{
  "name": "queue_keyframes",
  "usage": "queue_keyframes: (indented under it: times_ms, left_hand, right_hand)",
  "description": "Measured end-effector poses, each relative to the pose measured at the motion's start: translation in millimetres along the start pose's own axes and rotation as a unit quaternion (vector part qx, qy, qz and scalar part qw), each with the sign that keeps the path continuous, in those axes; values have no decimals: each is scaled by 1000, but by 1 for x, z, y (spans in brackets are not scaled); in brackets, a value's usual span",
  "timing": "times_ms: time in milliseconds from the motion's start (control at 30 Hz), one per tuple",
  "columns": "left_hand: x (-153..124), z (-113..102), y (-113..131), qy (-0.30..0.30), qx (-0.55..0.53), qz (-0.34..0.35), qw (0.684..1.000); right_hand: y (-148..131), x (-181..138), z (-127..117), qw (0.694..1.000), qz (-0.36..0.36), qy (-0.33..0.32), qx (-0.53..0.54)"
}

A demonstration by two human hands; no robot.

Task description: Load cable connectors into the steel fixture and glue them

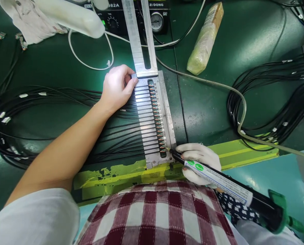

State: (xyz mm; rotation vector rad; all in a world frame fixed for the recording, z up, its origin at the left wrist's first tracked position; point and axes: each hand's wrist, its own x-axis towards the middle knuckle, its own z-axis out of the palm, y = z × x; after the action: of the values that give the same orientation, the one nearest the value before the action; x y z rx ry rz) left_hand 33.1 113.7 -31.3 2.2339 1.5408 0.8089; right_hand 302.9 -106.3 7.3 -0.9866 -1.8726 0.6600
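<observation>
My bare left hand (119, 86) pinches the far left corner of a flat metal fixture (145, 117). Across that fixture lies a row of black cables (121, 128), their stripped ends and small metal connectors (157, 117) lined up over a long slot. In my gloved right hand (201, 160) is a black dispensing syringe (223, 185) with a white label and green stickers. Its thin tip reaches the connectors at the near end of the row; whether it touches them I cannot tell. A green cap and hose close the syringe's back end.
A slotted metal bar (139, 41) meets the fixture's far end. Behind stands a black dispenser box (113, 22) with a gauge. Coiled cables (4, 126) lie left, another bundle (243, 92) right. A wrapped yellowish block (205, 39) and a clear hose (218, 84) lie on the right.
</observation>
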Motion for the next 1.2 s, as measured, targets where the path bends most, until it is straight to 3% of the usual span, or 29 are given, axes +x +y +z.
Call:
queue_keyframes:
  times_ms: [1200]
  left_hand:
    - [0,1,-2,-6,0,-11,1000]
  right_hand:
    - [3,0,1,1000,-9,1,16]
